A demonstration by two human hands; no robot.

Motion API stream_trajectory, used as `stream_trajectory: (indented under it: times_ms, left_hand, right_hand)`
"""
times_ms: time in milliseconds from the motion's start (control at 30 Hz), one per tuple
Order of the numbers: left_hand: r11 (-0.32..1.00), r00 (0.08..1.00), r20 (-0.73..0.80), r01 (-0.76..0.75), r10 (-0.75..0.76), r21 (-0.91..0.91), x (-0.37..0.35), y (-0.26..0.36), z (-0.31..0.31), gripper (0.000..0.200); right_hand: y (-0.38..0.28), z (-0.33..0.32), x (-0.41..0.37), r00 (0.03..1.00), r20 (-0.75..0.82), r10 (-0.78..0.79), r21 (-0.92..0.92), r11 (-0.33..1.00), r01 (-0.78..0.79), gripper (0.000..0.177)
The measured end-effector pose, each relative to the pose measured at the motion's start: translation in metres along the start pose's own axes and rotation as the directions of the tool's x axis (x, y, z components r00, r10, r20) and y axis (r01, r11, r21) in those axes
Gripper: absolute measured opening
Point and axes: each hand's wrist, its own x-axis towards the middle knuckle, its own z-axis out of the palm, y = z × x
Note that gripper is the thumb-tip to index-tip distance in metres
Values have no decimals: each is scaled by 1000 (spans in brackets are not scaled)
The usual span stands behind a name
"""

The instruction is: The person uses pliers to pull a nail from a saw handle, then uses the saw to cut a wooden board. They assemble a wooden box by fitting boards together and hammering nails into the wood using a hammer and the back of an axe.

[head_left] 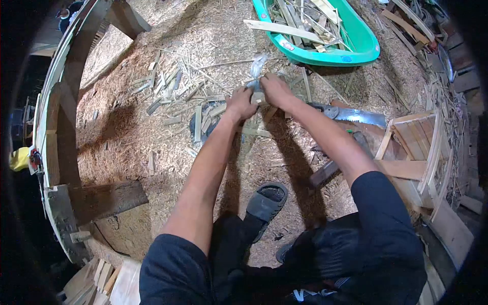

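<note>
My left hand [241, 104] and my right hand [276, 90] are close together above the littered ground, both with fingers curled in. Between them is a crumpled clear plastic bag [258, 66], its loose end standing up past my fingers. Both hands grip its lower part, which my fingers partly hide. Thin wood offcuts [198, 122] lie by my left hand. To the right of my right forearm rests a handsaw [361, 117] with a bright toothed blade.
A green plastic tub [330, 60] full of wood strips stands ahead on the right. A slatted wooden crate [414, 147] is at right. A wooden frame [66, 122] rises at left. Wood shavings [122, 152] cover the ground around my sandal [267, 203].
</note>
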Motion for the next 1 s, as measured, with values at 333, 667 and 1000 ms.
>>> stream_trajectory:
  times_ms: [333, 667, 1000]
  left_hand:
    - [697, 941, -320, -158, -107, -699, 8, 18, -21, 25]
    - [330, 991, -132, -132, 22, -935, 18, 65, -27, 26]
    - [443, 939, -126, -266, 320, -856, 12, 176, -13, 26]
  right_hand:
    - [11, -20, 1, 953, -43, 300, 618, 757, -211, 21]
    - [8, -74, -25, 934, -85, 348, 663, 719, -208, 19]
    - [27, -157, -121, 582, -58, 811, 429, 547, -719, 32]
